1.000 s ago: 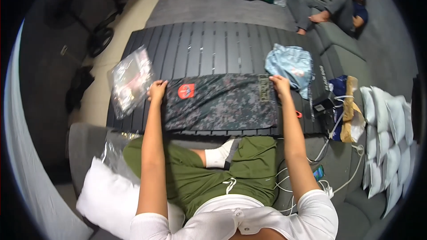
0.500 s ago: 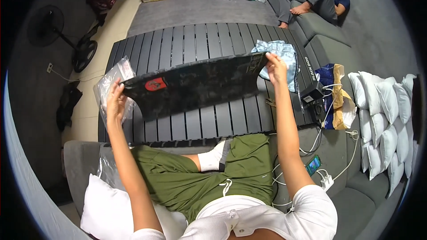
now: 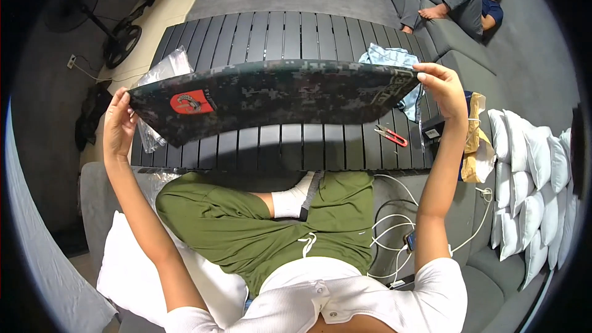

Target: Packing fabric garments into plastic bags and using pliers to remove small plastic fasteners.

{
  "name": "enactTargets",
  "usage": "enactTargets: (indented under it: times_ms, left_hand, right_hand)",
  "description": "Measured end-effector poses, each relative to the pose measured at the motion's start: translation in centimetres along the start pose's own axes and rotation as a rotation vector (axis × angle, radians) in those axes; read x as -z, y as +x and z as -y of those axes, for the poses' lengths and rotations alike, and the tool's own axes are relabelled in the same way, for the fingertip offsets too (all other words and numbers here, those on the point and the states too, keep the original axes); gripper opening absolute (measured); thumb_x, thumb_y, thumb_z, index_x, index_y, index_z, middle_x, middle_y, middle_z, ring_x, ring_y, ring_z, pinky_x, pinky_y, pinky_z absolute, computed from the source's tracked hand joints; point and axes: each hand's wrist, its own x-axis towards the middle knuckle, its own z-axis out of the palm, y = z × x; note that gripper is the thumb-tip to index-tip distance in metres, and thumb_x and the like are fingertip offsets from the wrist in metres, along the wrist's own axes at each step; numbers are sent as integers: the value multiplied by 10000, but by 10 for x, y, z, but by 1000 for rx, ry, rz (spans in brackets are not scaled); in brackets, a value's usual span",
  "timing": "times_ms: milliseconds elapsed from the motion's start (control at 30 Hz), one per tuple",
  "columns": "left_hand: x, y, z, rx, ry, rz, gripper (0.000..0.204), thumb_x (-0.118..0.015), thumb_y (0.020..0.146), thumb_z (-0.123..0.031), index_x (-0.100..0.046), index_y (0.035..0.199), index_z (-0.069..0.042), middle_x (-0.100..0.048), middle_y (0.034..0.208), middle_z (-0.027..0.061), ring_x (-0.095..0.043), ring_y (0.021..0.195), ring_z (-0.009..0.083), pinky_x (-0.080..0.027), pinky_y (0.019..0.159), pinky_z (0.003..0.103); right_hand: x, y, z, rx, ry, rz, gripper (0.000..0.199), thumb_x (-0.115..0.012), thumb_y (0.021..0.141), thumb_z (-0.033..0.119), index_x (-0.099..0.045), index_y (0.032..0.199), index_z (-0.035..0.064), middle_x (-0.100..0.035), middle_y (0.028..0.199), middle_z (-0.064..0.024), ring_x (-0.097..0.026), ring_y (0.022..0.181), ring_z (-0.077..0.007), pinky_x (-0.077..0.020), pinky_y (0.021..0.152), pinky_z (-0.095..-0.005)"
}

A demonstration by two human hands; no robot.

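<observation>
I hold a dark camouflage garment [image 3: 271, 95] with a red patch, stretched flat in the air above the dark slatted table [image 3: 277, 37]. My left hand [image 3: 118, 124] grips its left end, close to a clear plastic bag [image 3: 161, 74] lying on the table. My right hand [image 3: 441, 86] grips its right end, just in front of a light blue cloth [image 3: 388, 58]. Both arms are raised and spread wide.
Red-handled scissors [image 3: 390, 136] lie on the table's right side. A brown paper bag [image 3: 476, 142] and white pillows [image 3: 530, 179] are at right. White cables [image 3: 394, 222] trail by my legs. A fan [image 3: 102, 21] stands at left. Another person lies on a sofa [image 3: 459, 0] at back.
The garment has gone from lying flat on the table to being lifted and held up in the air, higher and closer to the camera than half a second ago.
</observation>
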Motion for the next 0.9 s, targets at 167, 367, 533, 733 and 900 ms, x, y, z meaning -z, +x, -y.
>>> enactTargets:
  times_ms: [167, 367, 533, 733, 900]
  left_hand:
    - [6, 44, 35, 325, 240, 86, 255, -646, 821, -216, -610, 1038, -86, -553, 760, -82, -486, 606, -3, -338, 498, 140]
    - [-19, 81, 83, 248, 128, 94, 239, -663, 802, -196, -603, 974, -42, -633, 908, 47, -614, 872, 147, -473, 821, 283]
    - [-9, 85, 67, 98, 106, 124, 182, -629, 815, -105, -611, 973, -16, -638, 911, 75, -617, 884, 162, -484, 831, 293]
    - [9, 53, 93, 178, 184, 180, 170, -616, 798, -33, -626, 959, 20, -640, 927, 86, -615, 899, 176, -484, 866, 316]
    - [3, 10, 140, 391, 509, 278, 161, -658, 781, -102, -662, 928, -36, -620, 789, -13, -490, 652, 35, -381, 587, 180]
  right_hand:
    - [17, 45, -44, -289, 73, 171, 156, -642, 774, 78, -587, 892, -8, -593, 748, -34, -552, 586, -97, -433, 504, -194]
    - [9, 74, -91, -341, 181, -51, 165, -618, 810, 94, -553, 939, 13, -618, 829, -81, -660, 755, -210, -541, 654, -270]
    - [8, 70, -85, 13, 214, -116, 187, -617, 812, 68, -570, 968, -25, -619, 897, -124, -649, 798, -238, -533, 751, -329]
    - [14, 21, -111, 28, 153, -102, 136, -600, 800, 17, -596, 920, -47, -630, 906, -130, -634, 812, -201, -515, 783, -317]
    - [3, -26, -173, -125, -49, -49, 124, -602, 806, 44, -619, 917, -8, -637, 1009, -95, -607, 843, -133, -491, 785, -258]
